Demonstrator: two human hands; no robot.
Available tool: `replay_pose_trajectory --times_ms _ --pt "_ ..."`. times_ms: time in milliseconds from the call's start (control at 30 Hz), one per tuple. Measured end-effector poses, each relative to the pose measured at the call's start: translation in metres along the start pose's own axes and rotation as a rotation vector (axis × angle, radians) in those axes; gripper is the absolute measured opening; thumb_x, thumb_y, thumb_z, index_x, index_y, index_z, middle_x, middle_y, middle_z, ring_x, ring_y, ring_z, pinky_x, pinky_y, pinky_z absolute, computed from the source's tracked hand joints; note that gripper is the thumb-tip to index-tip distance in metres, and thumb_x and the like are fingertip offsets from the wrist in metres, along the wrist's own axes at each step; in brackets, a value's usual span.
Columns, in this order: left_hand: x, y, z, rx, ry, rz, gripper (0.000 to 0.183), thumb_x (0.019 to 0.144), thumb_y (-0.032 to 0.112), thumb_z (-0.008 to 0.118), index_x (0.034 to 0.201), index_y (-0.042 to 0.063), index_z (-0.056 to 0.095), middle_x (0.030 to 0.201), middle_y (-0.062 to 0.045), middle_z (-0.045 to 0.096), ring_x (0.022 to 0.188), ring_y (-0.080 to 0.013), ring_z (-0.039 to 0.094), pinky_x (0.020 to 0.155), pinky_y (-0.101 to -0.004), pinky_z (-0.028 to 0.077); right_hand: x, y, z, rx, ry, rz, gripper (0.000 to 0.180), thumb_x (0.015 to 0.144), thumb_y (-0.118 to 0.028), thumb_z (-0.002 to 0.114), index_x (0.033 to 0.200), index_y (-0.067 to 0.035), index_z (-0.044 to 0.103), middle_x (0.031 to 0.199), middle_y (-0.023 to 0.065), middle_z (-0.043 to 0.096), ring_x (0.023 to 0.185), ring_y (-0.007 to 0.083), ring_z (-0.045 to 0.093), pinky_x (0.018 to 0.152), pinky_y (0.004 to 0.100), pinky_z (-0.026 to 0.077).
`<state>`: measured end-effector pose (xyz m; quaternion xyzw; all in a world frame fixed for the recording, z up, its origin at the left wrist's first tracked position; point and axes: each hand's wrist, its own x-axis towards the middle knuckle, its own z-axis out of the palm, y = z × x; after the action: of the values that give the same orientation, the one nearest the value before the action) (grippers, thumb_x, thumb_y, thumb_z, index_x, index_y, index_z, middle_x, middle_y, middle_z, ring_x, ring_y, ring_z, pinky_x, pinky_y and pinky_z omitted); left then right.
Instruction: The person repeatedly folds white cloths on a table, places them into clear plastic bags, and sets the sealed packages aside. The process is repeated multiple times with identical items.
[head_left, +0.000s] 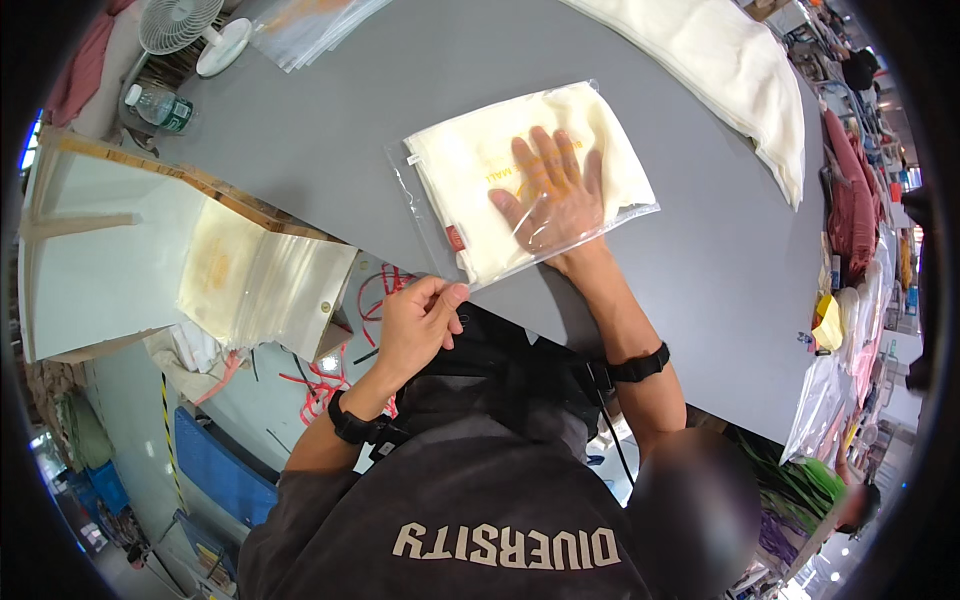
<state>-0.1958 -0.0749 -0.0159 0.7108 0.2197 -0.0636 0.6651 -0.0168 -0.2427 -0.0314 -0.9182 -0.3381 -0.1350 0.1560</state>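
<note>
A folded cream cloth item (457, 161) with a small red label lies in a clear plastic bag (420, 214) that bears orange print, flat on the grey table. My right hand (555, 187) is inside the bag, palm down on the cloth, its fingers spread under the film. At the bag's near left corner, over the table's edge, my left hand (424, 322) pinches the plastic between thumb and fingers. Each forearm wears a black band.
Along the far right of the grey table (720, 300) lies a long pile of cream cloth (720, 67). Clear bags (315, 30), a white fan (225, 46) and a bottle (159, 107) stand or lie far left. An open box (97, 285) with bagged cloth (221, 270) is at my left.
</note>
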Motion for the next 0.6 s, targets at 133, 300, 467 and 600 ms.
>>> replay_pose_trajectory --times_ms 133,300,467,600 --pt "-0.001 -0.001 0.001 -0.027 0.028 -0.062 0.035 0.101 0.032 0.072 0.09 -0.001 0.07 0.061 -0.003 0.065 0.047 -0.0064 0.057 0.044 -0.0223 0.041 0.013 -0.016 0.012 0.029 0.071 0.046 0.064 0.097 -0.05 0.062 0.143 -0.006 0.059 0.153 0.0239 0.051 0.146 0.0456 0.042 0.117 0.071 0.025" --pt "-0.007 -0.009 0.0 -0.107 0.1 -0.098 0.036 0.099 0.035 0.075 0.09 0.001 0.071 0.063 -0.003 0.066 0.047 -0.0062 0.057 0.042 -0.0214 0.039 -0.012 -0.032 -0.01 0.331 -0.015 -0.094 0.061 0.097 -0.048 0.064 0.142 -0.007 0.061 0.152 0.0255 0.051 0.144 0.0457 0.045 0.12 0.0632 0.027" --pt "-0.012 -0.016 0.006 -0.174 0.082 -0.094 0.035 0.099 0.035 0.074 0.089 0.002 0.071 0.063 -0.003 0.066 0.047 -0.0059 0.057 0.04 -0.0207 0.037 -0.036 -0.055 -0.01 0.18 -0.093 -0.217 0.056 0.1 -0.04 0.063 0.148 -0.014 0.056 0.159 0.0224 0.042 0.15 0.0428 0.037 0.122 0.0578 0.029" --pt "-0.013 -0.017 0.006 -0.206 0.073 -0.045 0.035 0.1 0.034 0.074 0.088 0.001 0.07 0.063 -0.002 0.065 0.047 -0.0057 0.056 0.04 -0.0202 0.036 -0.033 -0.039 -0.01 0.573 -0.216 -0.208 0.057 0.101 -0.037 0.063 0.151 -0.011 0.053 0.161 0.0215 0.042 0.15 0.0424 0.037 0.123 0.0582 0.026"
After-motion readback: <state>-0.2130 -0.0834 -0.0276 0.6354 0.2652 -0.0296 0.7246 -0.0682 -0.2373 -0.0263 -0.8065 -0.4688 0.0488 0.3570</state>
